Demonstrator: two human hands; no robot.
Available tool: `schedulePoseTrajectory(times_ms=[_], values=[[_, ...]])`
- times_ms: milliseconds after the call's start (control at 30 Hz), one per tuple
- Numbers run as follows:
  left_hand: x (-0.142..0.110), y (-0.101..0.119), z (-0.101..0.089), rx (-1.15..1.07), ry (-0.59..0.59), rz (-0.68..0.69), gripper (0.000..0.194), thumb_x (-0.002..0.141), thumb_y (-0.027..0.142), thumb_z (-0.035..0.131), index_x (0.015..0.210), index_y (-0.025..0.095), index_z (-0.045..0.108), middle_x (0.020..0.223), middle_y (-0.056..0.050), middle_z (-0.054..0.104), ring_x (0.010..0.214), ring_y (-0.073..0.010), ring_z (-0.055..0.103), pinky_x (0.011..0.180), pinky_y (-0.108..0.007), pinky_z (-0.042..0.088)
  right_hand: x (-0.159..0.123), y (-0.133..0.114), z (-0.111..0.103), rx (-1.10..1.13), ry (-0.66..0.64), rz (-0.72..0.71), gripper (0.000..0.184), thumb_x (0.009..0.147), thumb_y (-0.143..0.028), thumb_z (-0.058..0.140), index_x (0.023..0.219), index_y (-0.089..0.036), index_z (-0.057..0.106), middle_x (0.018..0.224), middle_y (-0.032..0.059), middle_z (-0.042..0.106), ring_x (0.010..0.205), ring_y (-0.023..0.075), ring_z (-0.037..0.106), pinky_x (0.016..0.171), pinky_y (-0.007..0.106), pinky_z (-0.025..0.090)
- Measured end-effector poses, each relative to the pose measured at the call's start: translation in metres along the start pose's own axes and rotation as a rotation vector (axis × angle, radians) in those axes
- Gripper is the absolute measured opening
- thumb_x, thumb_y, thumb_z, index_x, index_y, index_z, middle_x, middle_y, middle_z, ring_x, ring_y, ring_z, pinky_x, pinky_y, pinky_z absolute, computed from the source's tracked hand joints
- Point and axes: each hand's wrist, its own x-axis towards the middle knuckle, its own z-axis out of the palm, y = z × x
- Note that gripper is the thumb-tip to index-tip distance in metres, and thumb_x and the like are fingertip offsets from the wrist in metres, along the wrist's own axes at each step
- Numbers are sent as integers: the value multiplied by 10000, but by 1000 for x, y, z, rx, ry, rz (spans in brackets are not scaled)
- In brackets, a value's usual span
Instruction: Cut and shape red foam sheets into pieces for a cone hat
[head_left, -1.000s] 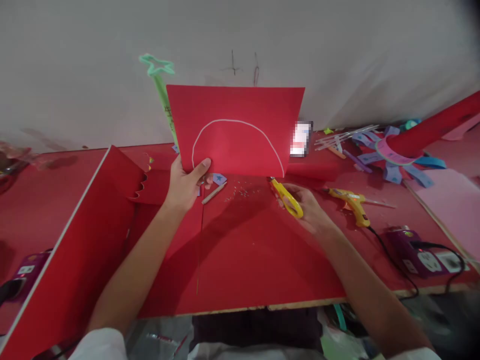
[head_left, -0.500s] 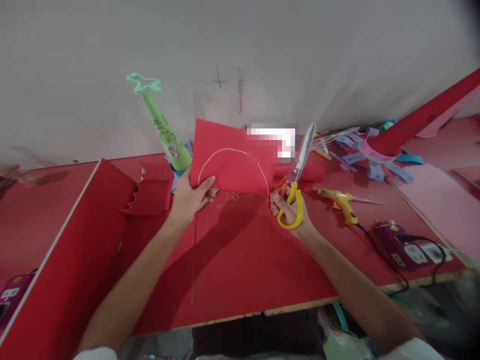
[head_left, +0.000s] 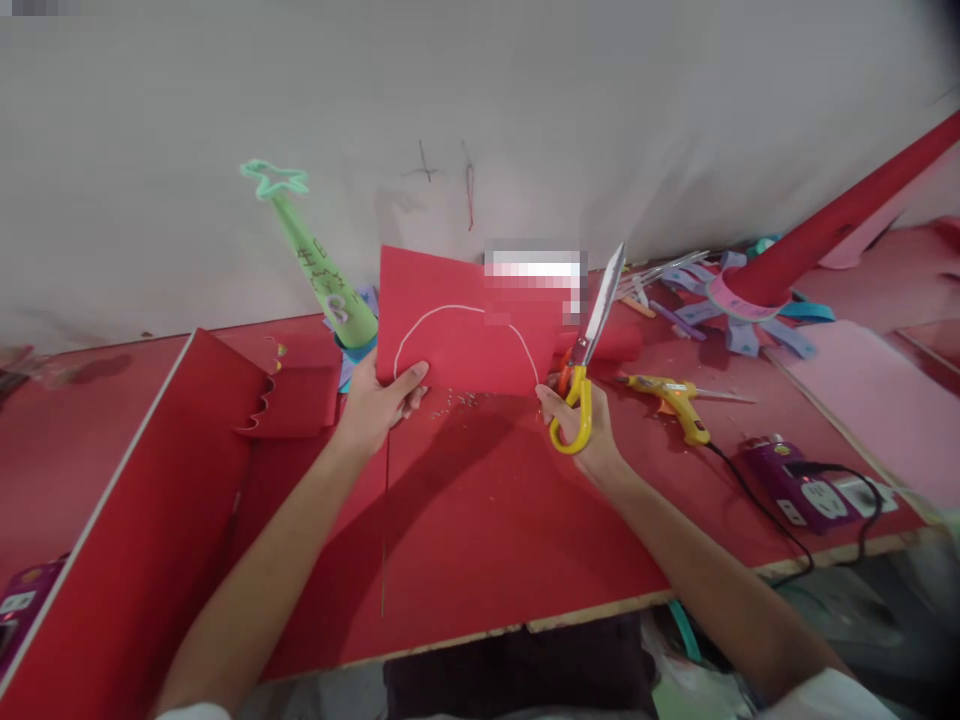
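Note:
My left hand (head_left: 379, 403) pinches the lower left corner of a red sheet (head_left: 465, 320) that bears a white drawn arc. The sheet stands tilted up from the red table (head_left: 487, 520). My right hand (head_left: 577, 425) grips yellow-handled scissors (head_left: 589, 345) at the sheet's lower right corner. The blades point up and away, slightly apart.
A green cone with a star (head_left: 319, 265) stands behind the sheet. A yellow glue gun (head_left: 675, 400) and a purple power strip (head_left: 806, 490) lie to the right. A large red board (head_left: 142, 520) leans at the left. Paper strips and a red cone (head_left: 757, 290) sit at the back right.
The sheet has dropped lower and tilted back. My right hand has turned the scissors from lying flat to blades pointing up beside the sheet's right corner.

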Motion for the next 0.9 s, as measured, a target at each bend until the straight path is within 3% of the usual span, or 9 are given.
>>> schedulePoseTrajectory(times_ms=[167,333,433,567,633,733,800,900], values=[[-1,1,2,15,-23,-8,433,778,475,916,918,222,594,520,71,558,401,-88,468,370,-196,335,0,-2,-2,63,38,-70,355,866,-521,855,844,-239,641,657,-29,622,573,145,573,548,301,471],[-2,-5,4,46,-31,-13,399,799,436,906,943,223,601,576,79,568,458,-68,461,436,-179,369,1,-3,-2,112,43,-31,291,837,-433,859,878,-240,645,620,-50,623,546,151,597,545,306,482],[0,-9,-3,-57,-16,-50,481,700,438,968,1002,247,646,701,62,633,508,-52,464,504,-186,437,2,-4,-2,101,65,-15,289,809,-390,865,831,-246,615,578,-57,603,514,148,575,521,306,477],[-4,-13,-15,-78,-206,-172,698,451,568,1044,946,239,678,777,-10,689,636,-134,628,647,-304,582,3,-7,-3,142,91,16,305,783,-372,877,845,-255,602,540,-81,558,459,126,512,462,283,421],[-9,-17,-16,-34,-283,-200,727,430,663,1024,903,227,683,794,-49,695,710,-194,676,742,-402,623,3,-8,-2,169,88,9,306,787,-367,869,846,-257,589,541,-84,553,458,123,514,464,281,427],[-18,-25,-5,14,-344,-193,725,460,792,949,814,224,673,818,-91,691,759,-241,677,742,-455,612,2,-9,-1,178,87,9,303,789,-360,851,845,-259,571,537,-85,553,455,127,521,463,282,436],[-22,-30,7,32,-340,-169,696,556,863,858,721,230,618,796,-91,668,752,-240,658,729,-453,594,2,-10,0,175,93,20,297,786,-359,842,847,-259,569,532,-86,552,452,129,520,456,279,435],[-26,-35,33,71,-307,-148,606,728,785,815,661,232,575,701,-47,587,715,-213,625,724,-409,564,1,-10,1,169,95,27,314,781,-372,856,842,-256,571,534,-82,558,451,128,526,454,274,439]])
